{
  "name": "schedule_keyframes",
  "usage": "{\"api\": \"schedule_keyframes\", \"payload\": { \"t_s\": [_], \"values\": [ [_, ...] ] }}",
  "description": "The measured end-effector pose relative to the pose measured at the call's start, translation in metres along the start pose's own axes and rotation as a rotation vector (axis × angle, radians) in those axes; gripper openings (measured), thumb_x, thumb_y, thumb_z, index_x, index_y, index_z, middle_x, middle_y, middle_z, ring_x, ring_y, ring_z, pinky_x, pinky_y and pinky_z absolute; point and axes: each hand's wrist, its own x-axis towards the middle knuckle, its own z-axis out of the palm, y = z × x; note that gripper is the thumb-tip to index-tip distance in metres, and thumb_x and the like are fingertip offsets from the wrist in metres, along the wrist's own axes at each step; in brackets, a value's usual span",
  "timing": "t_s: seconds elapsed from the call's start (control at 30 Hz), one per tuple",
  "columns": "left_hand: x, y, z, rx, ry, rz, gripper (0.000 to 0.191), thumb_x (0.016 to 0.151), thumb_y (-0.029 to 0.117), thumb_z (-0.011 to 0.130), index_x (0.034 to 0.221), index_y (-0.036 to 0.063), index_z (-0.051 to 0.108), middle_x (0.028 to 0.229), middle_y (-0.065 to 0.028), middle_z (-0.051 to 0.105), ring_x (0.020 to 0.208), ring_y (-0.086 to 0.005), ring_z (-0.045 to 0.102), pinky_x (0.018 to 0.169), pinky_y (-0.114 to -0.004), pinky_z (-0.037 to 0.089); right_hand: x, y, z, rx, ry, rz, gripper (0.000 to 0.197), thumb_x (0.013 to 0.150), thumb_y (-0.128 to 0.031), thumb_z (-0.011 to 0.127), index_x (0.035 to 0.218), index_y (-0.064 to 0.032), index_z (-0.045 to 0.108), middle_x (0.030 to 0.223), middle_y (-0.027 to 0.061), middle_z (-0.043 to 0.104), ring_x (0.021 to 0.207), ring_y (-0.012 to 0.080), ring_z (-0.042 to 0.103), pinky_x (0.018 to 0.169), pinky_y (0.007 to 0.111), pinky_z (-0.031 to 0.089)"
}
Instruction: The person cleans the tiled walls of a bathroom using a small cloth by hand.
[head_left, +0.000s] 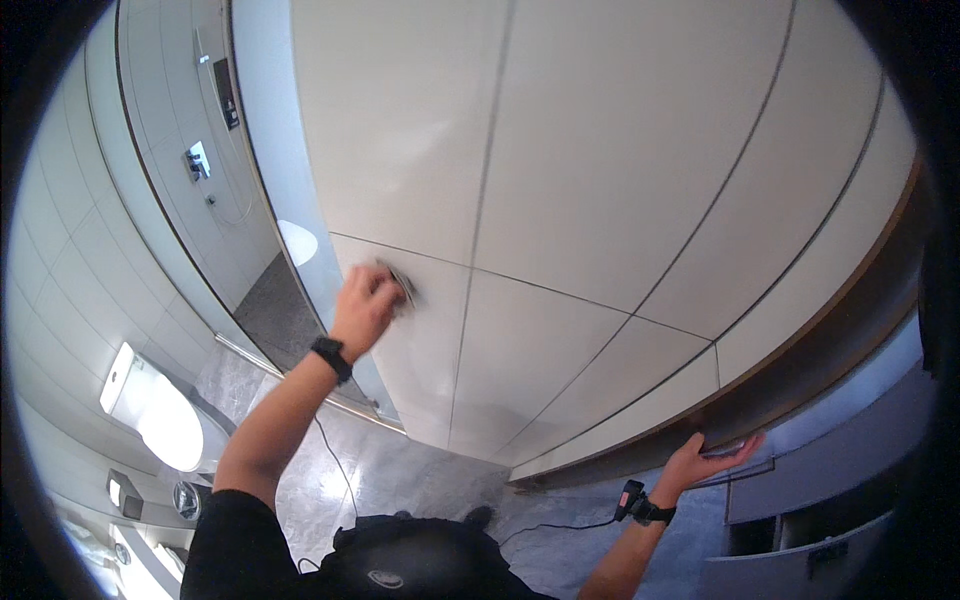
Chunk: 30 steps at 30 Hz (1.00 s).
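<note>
My left hand (369, 304) has its fingers curled around a small grey flat item (406, 286), pressed to the tiled wall (570, 187). Motion blurs it, so whether it is a cloth or a pad is unclear. This spot lies just below a horizontal grout line, close to the glass shower screen. Low on the right, my right hand (701, 461) is palm up with thumb and fingers spread, beside the dark brown door frame (675, 431). Something pale and shiny shows at its palm; I cannot tell whether it is held. Black bands with cables sit on both wrists.
A glass shower screen (270, 135) stands at left, with a shower valve (196, 162) behind it. A white toilet (169, 420) and a waste bin (189, 500) are lower left. Thin cables cross the grey floor (322, 480). Dark cabinetry (810, 487) is at lower right.
</note>
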Motion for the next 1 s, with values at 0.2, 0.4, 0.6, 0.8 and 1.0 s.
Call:
{"api": "schedule_keyframes", "payload": {
  "t_s": [0.2, 0.4, 0.6, 0.8, 1.0],
  "values": [
    [-0.137, 0.045, 0.003, -0.483, -0.434, -0.197, 0.032, 0.07, -0.002, 0.058, 0.1, 0.0091, 0.056, 0.092, -0.0122, 0.055, 0.092, -0.0328, 0.054, 0.079, -0.041, 0.047, -0.014, -0.012, -0.028, -0.19, -0.079, 0.009, 0.077, 0.076, 0.002, 0.058, 0.144, -0.0083, 0.024, 0.15, 0.0164, 0.02, 0.137, 0.0356, 0.025, 0.111, 0.051, 0.027],
    [-0.229, 0.089, -0.05, -0.913, -0.61, -0.261, 0.033, 0.071, 0.001, 0.061, 0.103, 0.0089, 0.06, 0.092, -0.0116, 0.06, 0.087, -0.0312, 0.059, 0.076, -0.038, 0.05, -0.176, -0.071, -0.083, -0.049, -0.36, 0.214, 0.068, 0.074, 0.005, 0.06, 0.137, -0.0026, 0.035, 0.138, 0.016, 0.039, 0.127, 0.0305, 0.04, 0.106, 0.044, 0.034],
    [-0.248, 0.118, -0.088, -1.087, -0.808, -0.306, 0.034, 0.073, 0.0, 0.063, 0.105, 0.0079, 0.058, 0.098, -0.0124, 0.06, 0.089, -0.0313, 0.06, 0.078, -0.037, 0.05, -0.232, -0.21, -0.111, 0.258, -1.554, 0.563, 0.063, 0.08, -0.018, 0.069, 0.134, -0.0041, 0.041, 0.124, 0.0152, 0.049, 0.115, 0.0292, 0.049, 0.097, 0.041, 0.04],
    [-0.259, 0.139, -0.11, -1.22, -0.927, -0.485, 0.029, 0.077, 0.002, 0.064, 0.104, 0.0049, 0.055, 0.1, -0.0153, 0.058, 0.092, -0.0298, 0.06, 0.078, -0.035, 0.05, -0.235, -0.24, -0.129, 0.26, -1.888, 0.782, 0.071, 0.083, -0.033, 0.069, 0.139, -0.005, 0.036, 0.127, 0.0168, 0.05, 0.121, 0.0299, 0.048, 0.098, 0.038, 0.04],
    [-0.273, 0.158, -0.102, -1.228, -0.992, -0.528, 0.031, 0.08, 0.003, 0.063, 0.11, 0.0044, 0.054, 0.098, -0.0148, 0.063, 0.087, -0.0271, 0.064, 0.077, -0.033, 0.051, -0.221, -0.232, -0.136, 0.286, -1.802, 0.816, 0.063, 0.085, -0.03, 0.068, 0.135, -0.0049, 0.041, 0.126, 0.0166, 0.051, 0.115, 0.0301, 0.052, 0.093, 0.038, 0.043]
  ]
}}
